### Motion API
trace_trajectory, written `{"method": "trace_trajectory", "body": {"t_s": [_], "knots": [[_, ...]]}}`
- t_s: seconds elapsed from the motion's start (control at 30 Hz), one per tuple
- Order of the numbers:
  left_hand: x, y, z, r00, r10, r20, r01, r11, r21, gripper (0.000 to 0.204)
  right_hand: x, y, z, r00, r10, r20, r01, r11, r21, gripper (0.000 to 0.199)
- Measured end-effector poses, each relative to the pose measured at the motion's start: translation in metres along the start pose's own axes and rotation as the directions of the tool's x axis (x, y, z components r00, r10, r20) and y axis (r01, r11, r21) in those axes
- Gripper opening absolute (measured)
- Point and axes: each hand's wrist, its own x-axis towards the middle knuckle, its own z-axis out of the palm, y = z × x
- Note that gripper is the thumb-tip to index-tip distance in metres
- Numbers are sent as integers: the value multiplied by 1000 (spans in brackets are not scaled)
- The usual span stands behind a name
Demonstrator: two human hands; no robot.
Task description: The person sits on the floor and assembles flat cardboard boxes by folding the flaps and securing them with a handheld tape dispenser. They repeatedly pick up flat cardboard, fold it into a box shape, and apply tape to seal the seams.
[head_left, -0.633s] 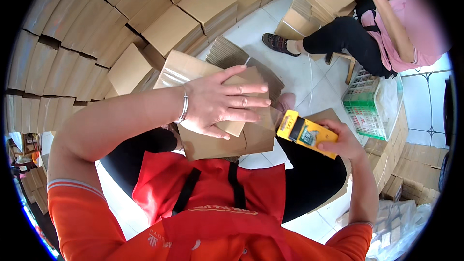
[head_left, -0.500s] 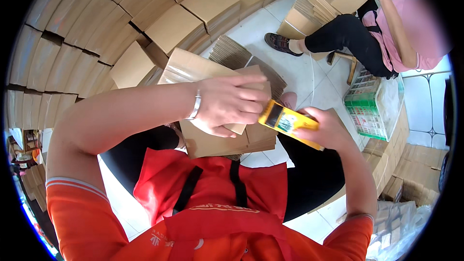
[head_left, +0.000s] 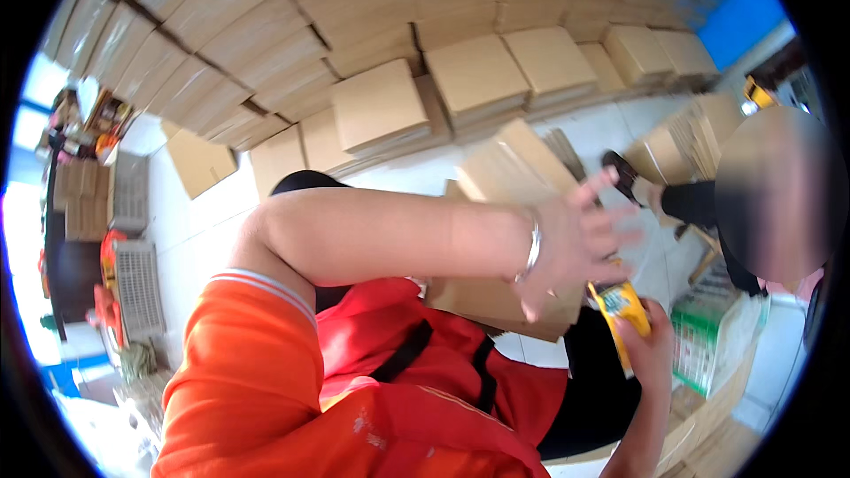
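Note:
My left hand, a silver bangle at its wrist, is open over the cardboard in front of me. Its spread fingers are smeared by motion and nothing shows in them. Just to its right, my right hand is closed round a yellow handheld tool with a green and white label; its exact kind does not show. Beyond my left wrist a tilted folded carton stands with shiny tape on it. Nearer my lap lie brown cardboard sheets, partly hidden under my left forearm.
Cardboard stacks line the far side, with a high wall of cartons behind. At the right sits a co-worker in pink and black beside a green and white crate. A grey crate stands at the left.
The view has swung left, so the scene sits farther right. My left hand has come off the carton and its fingers have spread. My right hand still grips the yellow tool.

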Motion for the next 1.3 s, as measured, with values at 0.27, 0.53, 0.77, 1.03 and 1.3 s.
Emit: {"method": "trace_trajectory", "body": {"t_s": [0.27,0.53,0.77,1.03,1.3], "knots": [[-113,-24,-77,767,-641,3,614,735,287,98,7,15,17,986,-6,-166,15,999,51,39],[-353,4,-69,-20,-818,-575,963,-171,209,99,32,-42,47,984,-99,-148,128,971,202,32],[-459,-4,128,-80,-848,-523,979,-166,118,107,56,-94,81,1000,-19,24,14,978,208,41],[-474,-61,177,-456,-831,-319,784,-205,-586,111,58,-104,97,1000,-4,21,1,988,154,44],[-450,-81,121,-429,-884,-188,893,-384,-232,130,36,-80,95,1000,14,-25,-7,963,271,41]]}}
